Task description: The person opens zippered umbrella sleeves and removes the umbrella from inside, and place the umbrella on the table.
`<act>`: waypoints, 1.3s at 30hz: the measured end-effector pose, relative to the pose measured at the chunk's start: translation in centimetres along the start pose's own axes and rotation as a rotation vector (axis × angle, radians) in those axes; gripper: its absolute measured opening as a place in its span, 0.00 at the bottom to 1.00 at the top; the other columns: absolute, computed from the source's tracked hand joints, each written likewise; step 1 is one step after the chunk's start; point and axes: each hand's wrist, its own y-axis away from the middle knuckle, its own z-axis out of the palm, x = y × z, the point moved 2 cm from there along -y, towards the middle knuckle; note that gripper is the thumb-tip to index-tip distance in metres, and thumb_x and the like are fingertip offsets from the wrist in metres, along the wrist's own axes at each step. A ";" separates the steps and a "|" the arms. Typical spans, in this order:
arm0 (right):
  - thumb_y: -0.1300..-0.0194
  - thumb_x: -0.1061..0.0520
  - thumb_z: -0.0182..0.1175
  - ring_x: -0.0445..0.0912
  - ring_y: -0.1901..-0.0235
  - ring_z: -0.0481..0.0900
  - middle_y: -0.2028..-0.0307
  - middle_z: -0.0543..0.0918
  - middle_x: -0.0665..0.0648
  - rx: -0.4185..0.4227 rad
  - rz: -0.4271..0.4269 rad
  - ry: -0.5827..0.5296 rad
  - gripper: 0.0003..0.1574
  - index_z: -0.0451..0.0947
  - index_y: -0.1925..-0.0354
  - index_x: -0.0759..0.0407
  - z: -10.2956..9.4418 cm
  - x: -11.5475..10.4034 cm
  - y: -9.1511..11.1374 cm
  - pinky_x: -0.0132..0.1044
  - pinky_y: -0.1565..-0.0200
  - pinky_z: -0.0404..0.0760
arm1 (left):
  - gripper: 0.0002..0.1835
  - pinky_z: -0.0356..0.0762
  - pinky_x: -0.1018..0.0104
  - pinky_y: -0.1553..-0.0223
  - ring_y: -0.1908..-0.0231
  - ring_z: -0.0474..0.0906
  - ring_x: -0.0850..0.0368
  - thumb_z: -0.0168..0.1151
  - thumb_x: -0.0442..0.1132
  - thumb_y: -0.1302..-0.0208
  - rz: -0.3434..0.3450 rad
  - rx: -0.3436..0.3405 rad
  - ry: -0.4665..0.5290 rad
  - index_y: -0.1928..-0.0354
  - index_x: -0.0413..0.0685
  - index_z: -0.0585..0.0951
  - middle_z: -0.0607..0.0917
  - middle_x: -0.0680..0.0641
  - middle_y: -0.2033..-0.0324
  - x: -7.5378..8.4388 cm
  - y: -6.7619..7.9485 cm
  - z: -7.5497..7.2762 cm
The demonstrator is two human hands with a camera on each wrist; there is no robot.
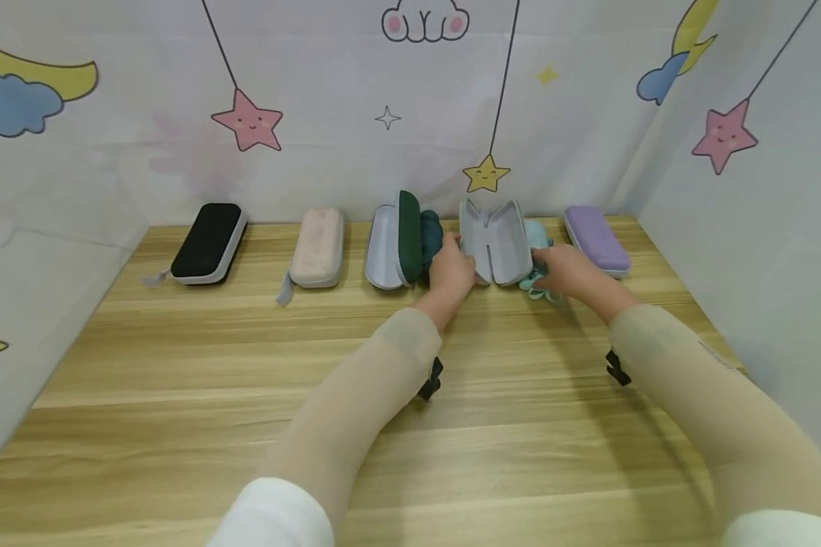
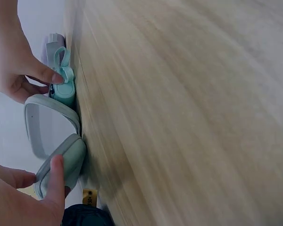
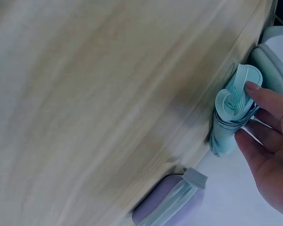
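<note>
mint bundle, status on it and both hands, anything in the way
Left hand grips open case's edge. Right hand pinches mint bundle, outside the case. No other object seen between bundle and case.

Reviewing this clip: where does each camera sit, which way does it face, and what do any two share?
Head: on the head, facing forward and down at the wooden table; the left hand, right hand and beige sleeves show.
Left wrist: on that wrist, rolled sideways, facing the open mint case; both hands show.
Right wrist: on that wrist, also rolled, facing the folded mint umbrella; the right hand shows.
Shared by both wrist views: umbrella, mint case, purple case, right hand.
</note>
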 end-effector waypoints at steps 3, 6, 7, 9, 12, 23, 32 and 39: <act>0.42 0.61 0.70 0.68 0.45 0.73 0.43 0.74 0.75 0.009 0.021 -0.029 0.42 0.64 0.36 0.78 -0.1 0.5 -0.7 0.57 0.44 0.71 | 0.21 0.76 0.65 0.66 0.76 0.80 0.54 0.51 0.36 0.27 -0.027 0.000 -0.032 0.34 0.47 0.69 0.83 0.48 0.76 0.0 -0.4 0.1; 0.43 0.63 0.70 0.68 0.45 0.72 0.43 0.74 0.74 0.016 0.034 -0.050 0.41 0.65 0.37 0.78 -0.3 0.9 -1.2 0.57 0.43 0.70 | 0.21 0.76 0.65 0.65 0.75 0.81 0.54 0.50 0.37 0.26 -0.031 -0.006 -0.057 0.33 0.47 0.69 0.84 0.48 0.74 0.1 -0.5 0.3; 0.43 0.63 0.70 0.68 0.45 0.72 0.43 0.74 0.74 0.019 0.039 -0.058 0.41 0.65 0.37 0.77 -0.3 1.0 -1.3 0.57 0.43 0.70 | 0.21 0.76 0.65 0.64 0.73 0.81 0.54 0.50 0.37 0.26 -0.030 -0.005 -0.059 0.33 0.47 0.69 0.84 0.48 0.73 0.1 -0.5 0.3; 0.44 0.63 0.70 0.68 0.45 0.72 0.43 0.73 0.75 0.024 0.041 -0.067 0.41 0.65 0.37 0.78 -0.5 1.2 -1.4 0.57 0.43 0.70 | 0.21 0.77 0.63 0.62 0.70 0.82 0.52 0.51 0.38 0.26 -0.030 -0.012 -0.049 0.33 0.47 0.68 0.85 0.46 0.70 0.0 -0.5 0.3; 0.44 0.64 0.70 0.68 0.45 0.72 0.42 0.73 0.76 0.021 0.042 -0.080 0.42 0.64 0.37 0.78 -0.6 1.3 -1.4 0.58 0.43 0.70 | 0.23 0.76 0.61 0.54 0.58 0.81 0.50 0.53 0.40 0.26 -0.034 -0.015 -0.047 0.33 0.47 0.68 0.85 0.43 0.57 -0.1 -0.3 0.4; 0.41 0.66 0.67 0.68 0.44 0.71 0.41 0.72 0.74 0.009 0.064 -0.114 0.35 0.68 0.38 0.73 -1.6 2.3 -0.3 0.59 0.45 0.71 | 0.29 0.74 0.60 0.65 0.70 0.79 0.51 0.55 0.44 0.28 -0.004 -0.104 -0.044 0.30 0.47 0.59 0.83 0.46 0.70 -1.0 0.9 0.4; 0.41 0.61 0.67 0.73 0.39 0.62 0.38 0.67 0.77 -0.033 0.119 -0.033 0.36 0.67 0.37 0.73 -3.8 5.0 1.7 0.65 0.41 0.63 | 0.26 0.66 0.65 0.77 0.82 0.67 0.57 0.54 0.41 0.29 0.107 -0.159 -0.173 0.32 0.47 0.64 0.73 0.50 0.82 -0.9 2.4 -0.5; 0.50 0.62 0.73 0.76 0.38 0.59 0.33 0.58 0.78 -0.095 0.044 0.128 0.45 0.67 0.36 0.70 -3.6 7.3 2.8 0.67 0.42 0.63 | 0.14 0.74 0.65 0.67 0.71 0.77 0.57 0.53 0.44 0.27 0.342 -0.270 -0.518 0.45 0.48 0.76 0.83 0.50 0.67 -0.6 3.8 -0.4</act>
